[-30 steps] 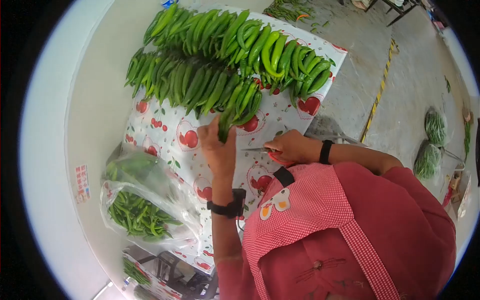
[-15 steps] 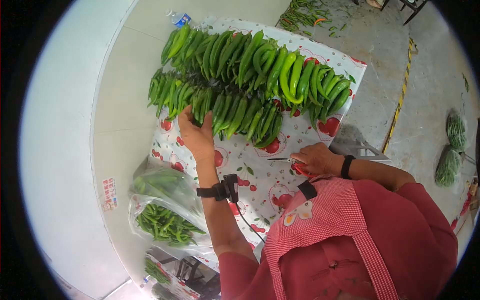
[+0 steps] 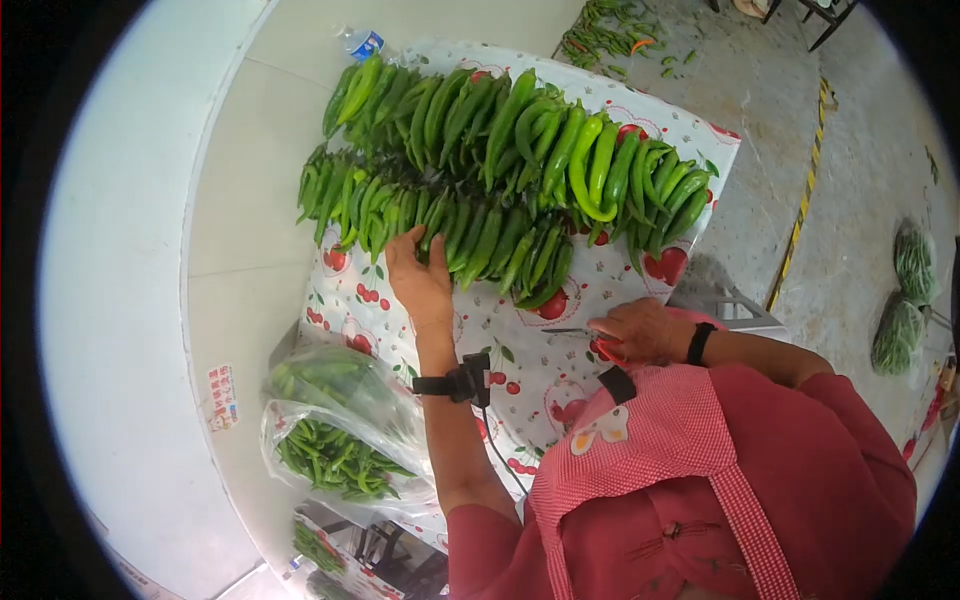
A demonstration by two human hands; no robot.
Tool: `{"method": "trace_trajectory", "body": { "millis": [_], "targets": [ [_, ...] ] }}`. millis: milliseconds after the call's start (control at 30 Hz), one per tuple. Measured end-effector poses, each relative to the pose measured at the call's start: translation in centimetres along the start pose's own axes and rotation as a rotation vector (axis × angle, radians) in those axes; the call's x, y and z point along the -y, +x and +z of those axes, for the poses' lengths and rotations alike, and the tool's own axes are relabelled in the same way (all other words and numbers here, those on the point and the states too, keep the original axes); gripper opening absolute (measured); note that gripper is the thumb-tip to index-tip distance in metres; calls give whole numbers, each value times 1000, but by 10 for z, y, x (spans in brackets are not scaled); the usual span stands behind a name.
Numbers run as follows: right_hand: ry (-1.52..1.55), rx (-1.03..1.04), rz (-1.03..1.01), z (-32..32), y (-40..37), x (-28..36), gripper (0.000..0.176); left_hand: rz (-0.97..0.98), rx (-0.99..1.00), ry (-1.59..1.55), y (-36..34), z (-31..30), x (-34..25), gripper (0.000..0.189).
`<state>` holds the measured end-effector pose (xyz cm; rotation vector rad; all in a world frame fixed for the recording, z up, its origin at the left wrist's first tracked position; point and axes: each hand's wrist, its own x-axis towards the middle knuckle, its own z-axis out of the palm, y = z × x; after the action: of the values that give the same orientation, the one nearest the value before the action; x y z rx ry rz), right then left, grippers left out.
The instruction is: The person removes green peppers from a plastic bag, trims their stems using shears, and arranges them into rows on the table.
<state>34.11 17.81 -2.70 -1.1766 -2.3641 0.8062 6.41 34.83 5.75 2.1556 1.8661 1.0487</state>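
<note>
Long green peppers lie side by side on the table in two rows, an upper row (image 3: 510, 125) and a lower row (image 3: 480, 240). At the near tips of the lower row is my left hand (image 3: 418, 275), with thumb and fingers apart, touching the peppers there. My right hand (image 3: 640, 328) is closed around the red handles of a pair of scissors (image 3: 572, 331), whose blades point left over the tablecloth. Part of the handles is hidden by the fingers.
A cherry-patterned tablecloth (image 3: 510, 340) covers the table. To the left, a clear plastic bag (image 3: 345, 450) holds more green peppers. Beyond the far edge are a bottle (image 3: 362, 43) and loose peppers (image 3: 605, 38) on the floor. Bagged green produce (image 3: 897, 335) lies at right.
My left hand has shifted slightly right in view, along the lower row, with the view itself moving a little. The scissors stay in my right hand, their blades slightly lower in view.
</note>
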Motion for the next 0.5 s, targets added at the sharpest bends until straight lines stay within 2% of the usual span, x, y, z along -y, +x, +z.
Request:
{"method": "trace_trajectory", "body": {
  "millis": [67, 200, 267, 300, 333, 400, 500],
  "targets": [
    [4, -23, -6, 0, 0, 1, 29, 48, -24, 8, 1, 1, 1, 25],
    [24, -87, -26, 3, -1, 2, 29, -31, 26, 55, 8, 0, -8, 25],
    [2, -55, -10, 0, -1, 4, 29, -61, 40, 63, 6, -3, -18, 26],
    [-11, -28, 3, -3, 0, 6, 29, 0, -57, 54, 1, -7, -23, 29],
    [-17, -21, 2, -3, 0, 7, 29, 59, -153, 49, -8, -12, -25, 32],
    [-50, -42, -12, -1, 0, 6, 29, 49, -164, 46, -40, -31, -23, 37],
    [-89, -4, 15, 5, 0, 6, 30, -98, -175, 79, -107, -52, 2, 36]
  ]
}}
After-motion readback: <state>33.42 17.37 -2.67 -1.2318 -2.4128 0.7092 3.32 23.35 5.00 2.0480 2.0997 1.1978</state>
